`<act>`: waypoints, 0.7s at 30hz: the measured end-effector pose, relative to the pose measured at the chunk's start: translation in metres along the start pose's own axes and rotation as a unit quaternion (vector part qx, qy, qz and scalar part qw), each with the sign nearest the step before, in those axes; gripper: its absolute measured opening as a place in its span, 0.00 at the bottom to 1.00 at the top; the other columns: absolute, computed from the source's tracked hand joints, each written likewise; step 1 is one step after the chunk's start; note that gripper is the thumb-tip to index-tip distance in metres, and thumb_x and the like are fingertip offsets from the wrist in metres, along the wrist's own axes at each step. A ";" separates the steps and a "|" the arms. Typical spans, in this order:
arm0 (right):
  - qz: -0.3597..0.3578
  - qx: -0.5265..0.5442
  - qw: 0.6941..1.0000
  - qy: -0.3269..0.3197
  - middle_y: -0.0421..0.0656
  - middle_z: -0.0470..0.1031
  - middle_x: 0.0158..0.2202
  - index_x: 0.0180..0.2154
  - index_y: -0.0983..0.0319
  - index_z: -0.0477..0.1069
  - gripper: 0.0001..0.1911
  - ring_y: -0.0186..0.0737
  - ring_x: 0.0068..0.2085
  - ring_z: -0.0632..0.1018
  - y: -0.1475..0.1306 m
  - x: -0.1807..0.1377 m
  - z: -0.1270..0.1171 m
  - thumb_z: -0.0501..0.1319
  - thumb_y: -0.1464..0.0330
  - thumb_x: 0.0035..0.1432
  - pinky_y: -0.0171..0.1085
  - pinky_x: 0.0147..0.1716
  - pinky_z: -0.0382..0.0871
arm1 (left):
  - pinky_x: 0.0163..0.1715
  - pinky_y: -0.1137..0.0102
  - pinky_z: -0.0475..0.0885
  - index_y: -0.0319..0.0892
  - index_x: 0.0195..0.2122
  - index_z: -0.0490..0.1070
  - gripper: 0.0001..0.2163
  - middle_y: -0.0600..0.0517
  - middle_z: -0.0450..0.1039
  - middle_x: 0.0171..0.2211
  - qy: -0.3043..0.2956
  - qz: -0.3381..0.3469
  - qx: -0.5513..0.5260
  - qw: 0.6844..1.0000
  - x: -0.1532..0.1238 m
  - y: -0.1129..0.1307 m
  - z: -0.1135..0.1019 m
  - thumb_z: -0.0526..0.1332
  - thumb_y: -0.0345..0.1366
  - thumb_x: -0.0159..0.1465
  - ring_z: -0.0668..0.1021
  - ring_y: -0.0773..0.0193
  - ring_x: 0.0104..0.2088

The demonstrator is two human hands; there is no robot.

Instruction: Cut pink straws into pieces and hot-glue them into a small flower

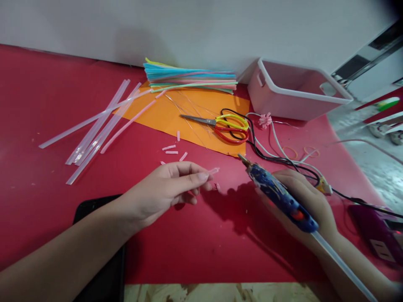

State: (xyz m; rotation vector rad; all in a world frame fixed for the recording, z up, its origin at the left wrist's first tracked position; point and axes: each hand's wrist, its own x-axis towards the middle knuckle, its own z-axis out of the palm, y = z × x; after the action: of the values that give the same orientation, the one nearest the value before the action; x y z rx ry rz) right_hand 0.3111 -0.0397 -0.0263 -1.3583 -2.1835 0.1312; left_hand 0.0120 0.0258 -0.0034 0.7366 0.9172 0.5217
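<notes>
My left hand hovers over the red table cover, pinching a short pink straw piece between thumb and forefinger. My right hand grips a blue hot glue gun whose nozzle points up-left toward the orange paper. A clear glue stick sticks out of the gun's back. Several cut pink straw bits lie just beyond my left hand, and one more lies below the pinched piece.
Several clear glue sticks lie at the left. A bundle of coloured straws and yellow-red scissors rest by the orange paper. A white plastic bin, a pink straw flower, cables, rubber bands and a purple power strip sit right. A black phone lies near the front edge.
</notes>
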 end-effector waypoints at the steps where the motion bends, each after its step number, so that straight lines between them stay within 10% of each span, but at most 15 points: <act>1: 0.018 -0.023 0.999 -0.021 0.45 0.78 0.36 0.48 0.55 0.70 0.14 0.49 0.36 0.81 0.004 -0.001 0.000 0.63 0.70 0.60 0.47 0.41 0.74 | 0.22 0.80 0.63 0.41 0.30 0.79 0.10 0.55 0.77 0.27 0.015 0.004 -0.012 1.000 0.000 0.000 0.000 0.75 0.40 0.56 0.74 0.74 0.22; 21: 0.036 0.031 0.956 -0.291 0.47 0.69 0.64 0.63 0.49 0.66 0.27 0.54 0.64 0.73 0.034 -0.013 -0.058 0.58 0.68 0.63 0.51 0.60 0.74 | 0.18 0.77 0.64 0.40 0.30 0.72 0.09 0.55 0.73 0.25 0.068 0.076 0.119 0.988 0.000 0.000 0.007 0.65 0.39 0.65 0.74 0.70 0.21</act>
State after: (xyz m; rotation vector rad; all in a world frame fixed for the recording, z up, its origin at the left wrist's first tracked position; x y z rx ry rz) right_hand 0.3719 -0.0463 0.0049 -1.4981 -2.5664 0.7007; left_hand 0.0176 0.0230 -0.0008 1.0034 1.0667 0.6089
